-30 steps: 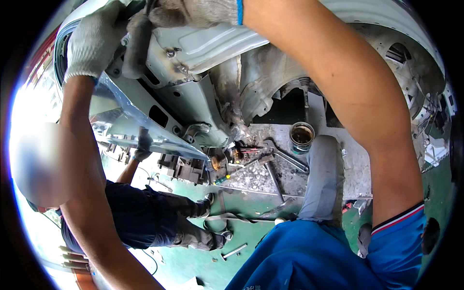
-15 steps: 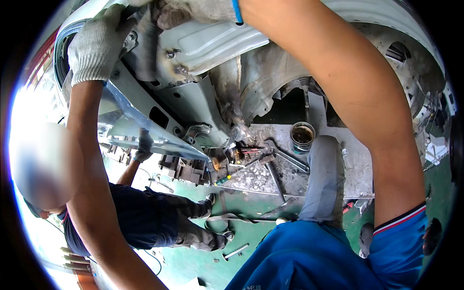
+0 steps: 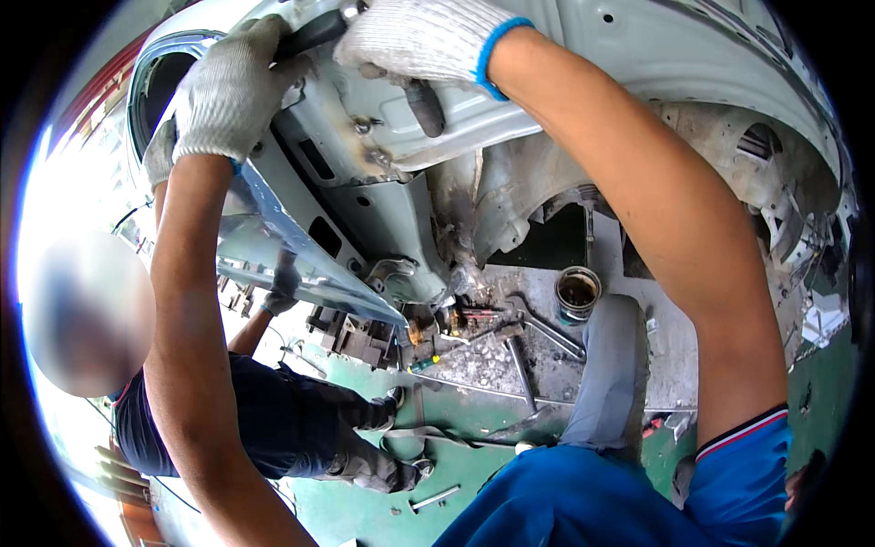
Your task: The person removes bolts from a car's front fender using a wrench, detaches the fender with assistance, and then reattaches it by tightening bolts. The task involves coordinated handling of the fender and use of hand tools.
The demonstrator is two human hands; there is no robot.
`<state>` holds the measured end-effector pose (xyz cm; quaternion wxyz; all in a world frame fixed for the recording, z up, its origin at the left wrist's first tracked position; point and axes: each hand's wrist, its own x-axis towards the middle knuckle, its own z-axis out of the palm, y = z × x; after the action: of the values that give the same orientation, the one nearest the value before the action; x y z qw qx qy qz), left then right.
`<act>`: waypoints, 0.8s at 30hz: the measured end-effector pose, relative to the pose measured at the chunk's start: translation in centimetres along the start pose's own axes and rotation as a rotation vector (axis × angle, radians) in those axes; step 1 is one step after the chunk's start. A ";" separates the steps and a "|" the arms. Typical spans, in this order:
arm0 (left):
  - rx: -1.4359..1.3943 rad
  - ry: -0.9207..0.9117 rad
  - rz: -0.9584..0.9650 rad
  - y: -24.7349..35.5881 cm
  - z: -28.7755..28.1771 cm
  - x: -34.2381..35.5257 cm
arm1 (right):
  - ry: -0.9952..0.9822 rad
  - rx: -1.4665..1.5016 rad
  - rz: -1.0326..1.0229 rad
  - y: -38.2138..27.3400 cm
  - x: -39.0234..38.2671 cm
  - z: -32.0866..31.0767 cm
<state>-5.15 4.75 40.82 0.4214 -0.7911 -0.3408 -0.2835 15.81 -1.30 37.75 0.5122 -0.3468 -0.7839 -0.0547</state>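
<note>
My left hand (image 3: 232, 96), in a whitish knit glove, is at the upper left by the edge of the pale car body panel (image 3: 510, 100). Its fingers close on a black-handled tool (image 3: 314, 34) that points right to a shiny metal end. My right hand (image 3: 424, 38), gloved with a blue cuff, is wrapped round another tool with a dark grey grip (image 3: 425, 109), whose end sticks out below the fist. Its working end is hidden or out of view, so its kind is unclear. Scorched spots (image 3: 365, 126) mark the metal below the hands.
A co-worker in dark clothes (image 3: 273, 410) stands at left, one gloved hand (image 3: 284, 281) at a bluish panel edge (image 3: 314, 283). Below lie a hammer (image 3: 520, 369), an adjustable wrench (image 3: 551, 337), a screwdriver (image 3: 425, 363) and an open can (image 3: 578, 292) beside my knee (image 3: 611, 346).
The view has shifted, so the scene sits further right and lower. My right hand has swung right, away from my left, and its tool, blurred before, now shows clearly below the fist.
</note>
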 end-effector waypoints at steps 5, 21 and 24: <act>0.028 -0.164 0.118 -0.5 -1.8 1.7 | -0.163 0.965 0.407 0.2 0.0 0.2; 0.206 -0.042 0.052 1.0 -1.6 0.1 | -0.079 0.926 0.577 -2.3 -0.9 0.0; 0.056 -0.041 0.009 0.9 -1.5 0.3 | -0.102 0.705 0.519 -2.5 -0.7 -0.4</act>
<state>-4.45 3.22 41.34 0.4379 -0.7860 -0.3536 -0.2558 14.78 -3.75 38.07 0.5567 -0.3383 -0.6658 0.3637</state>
